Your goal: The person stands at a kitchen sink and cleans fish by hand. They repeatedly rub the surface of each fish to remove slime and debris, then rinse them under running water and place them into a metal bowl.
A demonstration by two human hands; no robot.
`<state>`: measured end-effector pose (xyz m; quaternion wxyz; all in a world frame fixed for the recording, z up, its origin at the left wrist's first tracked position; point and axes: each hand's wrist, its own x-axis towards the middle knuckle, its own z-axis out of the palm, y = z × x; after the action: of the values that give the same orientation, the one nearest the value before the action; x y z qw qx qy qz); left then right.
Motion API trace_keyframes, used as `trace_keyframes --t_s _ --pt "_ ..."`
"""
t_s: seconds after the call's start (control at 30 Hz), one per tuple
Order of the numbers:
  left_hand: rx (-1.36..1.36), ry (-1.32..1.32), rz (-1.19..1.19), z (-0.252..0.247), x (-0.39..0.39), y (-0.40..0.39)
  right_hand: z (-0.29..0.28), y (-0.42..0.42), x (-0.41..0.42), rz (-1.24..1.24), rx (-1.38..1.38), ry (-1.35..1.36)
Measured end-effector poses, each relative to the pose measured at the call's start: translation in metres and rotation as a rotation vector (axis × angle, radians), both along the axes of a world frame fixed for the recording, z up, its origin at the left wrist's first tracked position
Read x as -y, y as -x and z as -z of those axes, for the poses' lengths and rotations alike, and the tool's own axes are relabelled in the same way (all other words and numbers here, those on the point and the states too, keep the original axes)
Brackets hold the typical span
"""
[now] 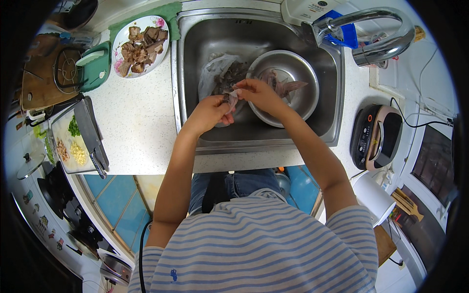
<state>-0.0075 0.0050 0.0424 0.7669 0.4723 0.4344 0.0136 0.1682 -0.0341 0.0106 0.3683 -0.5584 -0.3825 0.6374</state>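
Observation:
Over the steel sink (220, 36), my left hand (208, 114) grips a piece of pale, translucent raw seafood (231, 102), possibly squid. My right hand (258, 94) pinches the upper end of the same piece with its fingertips. Just behind my hands, a white plastic bag (214, 75) lies in the sink with dark, greyish scraps (231, 75) on it. Beside it stands a round stainless steel bowl (307, 95), holding several pinkish raw pieces (293, 86); my right hand and wrist partly cover its near left side.
A chrome faucet (381, 16) arches over the sink's back right corner. Left of the sink are a floral plate (116, 45) of brown chunks, a cleaver (88, 128) and a cutting board (60, 126) with chopped ingredients. A black-and-gold appliance (375, 137) stands at right.

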Motion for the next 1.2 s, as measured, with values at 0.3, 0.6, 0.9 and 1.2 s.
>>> trace_keyframes --t_s 0.3,0.6,0.9,1.2 --pt "-0.005 -0.314 -0.059 0.021 0.009 -0.002 -0.016 0.011 0.007 -0.034 0.125 -0.039" --pt "-0.193 -0.447 -0.16 0.022 0.022 -0.017 0.006 0.026 0.007 -0.011 0.711 -0.503" --pt "-0.268 -0.524 -0.209 0.027 0.038 -0.015 0.034 0.017 -0.018 -0.132 0.943 -0.623" --pt "-0.29 -0.675 -0.319 0.017 0.045 0.004 0.069 -0.003 -0.067 -0.197 1.159 -0.61"
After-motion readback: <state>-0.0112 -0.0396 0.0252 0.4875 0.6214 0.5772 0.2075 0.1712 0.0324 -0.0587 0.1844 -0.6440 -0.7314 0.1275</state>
